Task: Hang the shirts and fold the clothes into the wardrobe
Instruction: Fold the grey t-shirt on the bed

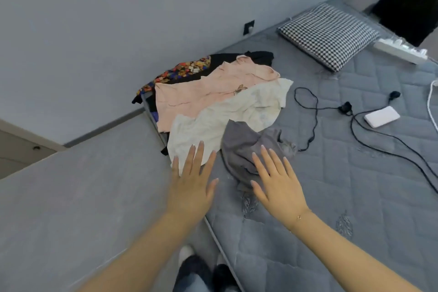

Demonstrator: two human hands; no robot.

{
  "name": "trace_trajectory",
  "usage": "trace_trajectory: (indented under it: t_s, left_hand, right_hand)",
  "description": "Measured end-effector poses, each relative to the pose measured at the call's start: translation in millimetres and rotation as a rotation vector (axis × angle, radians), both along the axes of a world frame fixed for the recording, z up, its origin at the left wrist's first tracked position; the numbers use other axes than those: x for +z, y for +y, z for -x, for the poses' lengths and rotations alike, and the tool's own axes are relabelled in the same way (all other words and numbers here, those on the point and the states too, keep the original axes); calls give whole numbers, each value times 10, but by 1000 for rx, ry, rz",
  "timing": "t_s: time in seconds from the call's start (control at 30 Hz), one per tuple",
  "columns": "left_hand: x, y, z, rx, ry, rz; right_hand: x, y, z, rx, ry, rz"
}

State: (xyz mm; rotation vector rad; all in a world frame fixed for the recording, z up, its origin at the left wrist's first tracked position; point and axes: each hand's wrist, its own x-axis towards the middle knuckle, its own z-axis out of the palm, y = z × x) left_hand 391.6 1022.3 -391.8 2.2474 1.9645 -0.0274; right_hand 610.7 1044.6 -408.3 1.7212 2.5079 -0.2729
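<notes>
Head | left hand (192, 187) flat at mattress (355, 185) edge | right hand (279, 185) over grey garment (246, 149)

Clothes pile (220, 99) lies on the bed (355, 197) at its left edge. Pillow (329, 35) lies behind and right of it; cable (315, 111) and power bank (382, 116) lie right.

A plain grey wall (99, 19) fills the 10 to 12 o'clock part of the view, with a dark wall socket (248, 27) low on it. A grey floor (71, 197) spreads toward 8 o'clock, met by a darker skirting board (106, 127). A grey quilted mattress (355, 185) runs from 6 to 2 o'clock, a houndstooth pillow (329, 35) on it at 1 o'clock. The light is soft and even.
</notes>
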Motion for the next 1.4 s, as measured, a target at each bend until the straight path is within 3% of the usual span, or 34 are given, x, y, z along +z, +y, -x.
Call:
trace_trajectory:
  t_s: [0.17, 0.33, 0.43, 0.53, 0.73, 0.97, 1.13, 1.3, 1.4]
  left_hand:
    - [-1108, 763, -376, -119, -116, 181]
    - [-2120, 1361, -802, -186, -171, 290]
    - [-2548, 1599, -946, -121, -302, 377]
    - [-2803, 1752, -1026, -109, -574, 541]
    - [-2957, 1834, -1016, -179, -734, 504]
    - [-2788, 1211, -1446, -312, -785, 689]
    - [-2718, 379, -1875, -500, -682, 941]
    - [-2618, -566, -2394, -596, -596, 1027]
    - [-2567, -999, -2673, -619, -476, 1069]
  right_hand:
    - [-980, 328, -420, -290, 85, 121]
    - [-1846, 727, -605, -622, 369, 124]
    - [-2254, 945, -517, -765, 624, 98]
    - [-2554, 1063, -355, -957, 816, 13]
    - [-2687, 846, -316, -1282, 1141, -43]
    - [-2414, -184, -472, -1680, 1370, -122]
    - [-2313, -1401, -673, -1924, 1337, -160]
    - [-2264, -2522, -883, -2053, 1250, -173]
    - [-2341, -3061, -1148, -2077, 1175, 55]
